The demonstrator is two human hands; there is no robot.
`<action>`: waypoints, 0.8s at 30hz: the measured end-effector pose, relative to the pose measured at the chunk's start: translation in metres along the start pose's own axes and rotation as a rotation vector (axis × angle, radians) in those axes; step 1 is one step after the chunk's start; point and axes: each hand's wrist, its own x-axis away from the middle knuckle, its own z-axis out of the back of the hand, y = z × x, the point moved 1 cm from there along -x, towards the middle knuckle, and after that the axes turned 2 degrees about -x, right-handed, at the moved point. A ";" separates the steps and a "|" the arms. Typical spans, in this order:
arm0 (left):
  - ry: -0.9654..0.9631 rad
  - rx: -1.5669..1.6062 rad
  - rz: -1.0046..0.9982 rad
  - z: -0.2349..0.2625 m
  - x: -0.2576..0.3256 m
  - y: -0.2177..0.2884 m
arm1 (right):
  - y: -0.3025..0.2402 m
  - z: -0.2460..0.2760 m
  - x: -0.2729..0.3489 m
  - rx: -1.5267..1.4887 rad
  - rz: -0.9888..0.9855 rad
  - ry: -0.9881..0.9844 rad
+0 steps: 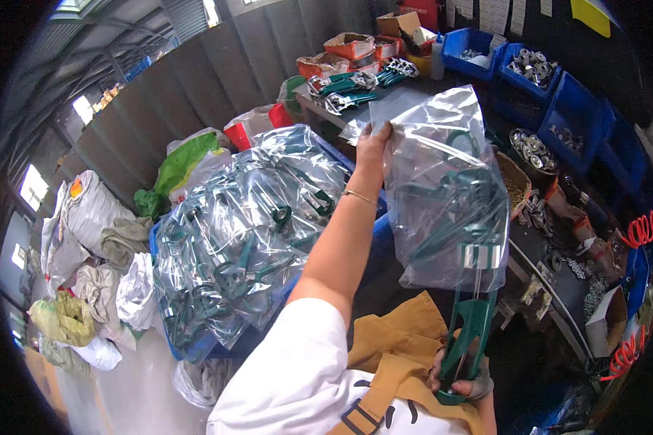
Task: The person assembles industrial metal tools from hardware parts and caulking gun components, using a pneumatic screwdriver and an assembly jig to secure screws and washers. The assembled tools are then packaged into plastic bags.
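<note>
while left hand (374, 139) high on bag (435, 196), right hand (479, 384) low on tool (476, 319)

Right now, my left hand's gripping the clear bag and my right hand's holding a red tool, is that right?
Not quite: the tool is green, as the head view shows. Your left hand grips the clear bag, and your right hand holds the tool.
</note>
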 end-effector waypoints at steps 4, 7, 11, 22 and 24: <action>-0.329 0.201 -0.071 -0.015 0.025 0.003 | -0.005 0.002 -0.002 -0.109 0.047 -0.051; -0.170 0.241 0.384 -0.031 0.089 0.003 | -0.010 0.010 -0.006 -0.052 0.110 -0.029; -0.248 0.079 0.314 -0.008 0.106 -0.023 | -0.007 0.009 -0.012 0.009 0.107 -0.021; 0.077 -0.260 0.037 -0.003 0.119 -0.053 | 0.010 0.005 -0.017 0.040 0.055 0.031; 0.036 -0.155 0.140 -0.010 0.117 -0.063 | 0.018 0.014 -0.016 -0.054 0.085 -0.054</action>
